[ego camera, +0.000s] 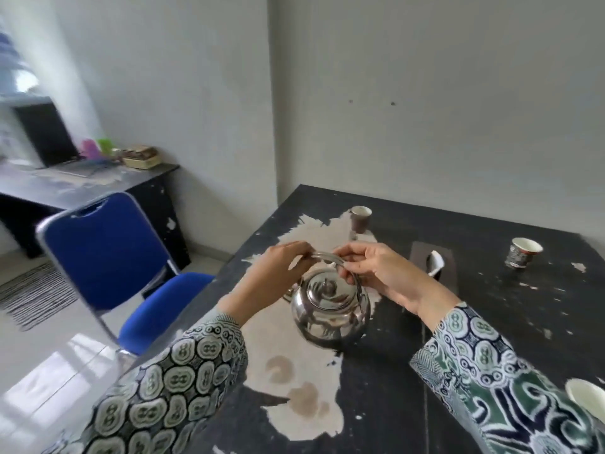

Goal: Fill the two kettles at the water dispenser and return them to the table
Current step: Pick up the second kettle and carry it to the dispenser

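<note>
Both hands gripped the arched handle (327, 256) of a steel kettle (330, 306). The left hand (278, 273) curled its fingers over the handle's left end; the right hand (379, 273) pinched the handle's right side between thumb and fingers. The kettle's lid (327, 286) was seated, knob up. Whether the base touched the table (458, 322) or hung just above it could not be determined; blur at the base suggested motion.

The kettle was positioned over the table's left half, above a patch where the dark surface had worn away to a pale layer. Three cups were on the table: a brown cup (360, 217) beyond the kettle, a patterned cup (523, 255) well to the right, and a white cup (589, 401) at the right edge. A blue chair (114, 257) stood beside the table.

Assessment of progress: only one kettle was visible; the second kettle and the dispenser were out of view. Water level could not be determined with the lid on. The stage, departure or return, therefore could not be confirmed.
</note>
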{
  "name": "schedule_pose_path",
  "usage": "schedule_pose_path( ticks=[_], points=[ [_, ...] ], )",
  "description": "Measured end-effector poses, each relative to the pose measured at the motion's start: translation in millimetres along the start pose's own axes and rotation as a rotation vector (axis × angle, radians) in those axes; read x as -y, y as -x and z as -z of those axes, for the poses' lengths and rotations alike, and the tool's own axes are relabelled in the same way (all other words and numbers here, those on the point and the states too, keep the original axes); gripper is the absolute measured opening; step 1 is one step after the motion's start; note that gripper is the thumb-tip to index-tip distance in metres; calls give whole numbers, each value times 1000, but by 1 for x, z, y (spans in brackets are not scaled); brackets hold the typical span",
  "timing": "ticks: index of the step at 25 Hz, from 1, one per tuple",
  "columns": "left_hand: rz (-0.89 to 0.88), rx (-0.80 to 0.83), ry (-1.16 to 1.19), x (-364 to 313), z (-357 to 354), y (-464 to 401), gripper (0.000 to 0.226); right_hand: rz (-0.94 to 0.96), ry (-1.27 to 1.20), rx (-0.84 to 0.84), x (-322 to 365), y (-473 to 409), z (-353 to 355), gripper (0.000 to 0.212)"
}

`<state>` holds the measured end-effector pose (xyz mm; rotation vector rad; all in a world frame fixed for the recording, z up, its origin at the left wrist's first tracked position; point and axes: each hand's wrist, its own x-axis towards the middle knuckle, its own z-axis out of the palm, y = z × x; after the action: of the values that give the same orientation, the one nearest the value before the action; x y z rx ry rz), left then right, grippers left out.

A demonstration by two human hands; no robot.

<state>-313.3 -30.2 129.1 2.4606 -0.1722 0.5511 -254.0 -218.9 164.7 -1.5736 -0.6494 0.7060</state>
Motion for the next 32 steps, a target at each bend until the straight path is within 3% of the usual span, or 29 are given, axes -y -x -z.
schedule_pose_path(
  ticks=[5,16,22,27,32],
  points=[
    [154,96,21,50,132,99,18,98,36,176,21,-34,-144,11],
    [404,-139,18,186,337,277,21,269,9,469,41,-160,-436,16],
    [474,-260,-9,278,409,312,30,398,6,546,41,-256,-551,7],
    [547,-300,4,383,482,310,35,610,220,522,46,-366,-639,11],
    [610,-292,6,496,548,296,35,587,299,644,61,-487,-708,10]
  ],
)
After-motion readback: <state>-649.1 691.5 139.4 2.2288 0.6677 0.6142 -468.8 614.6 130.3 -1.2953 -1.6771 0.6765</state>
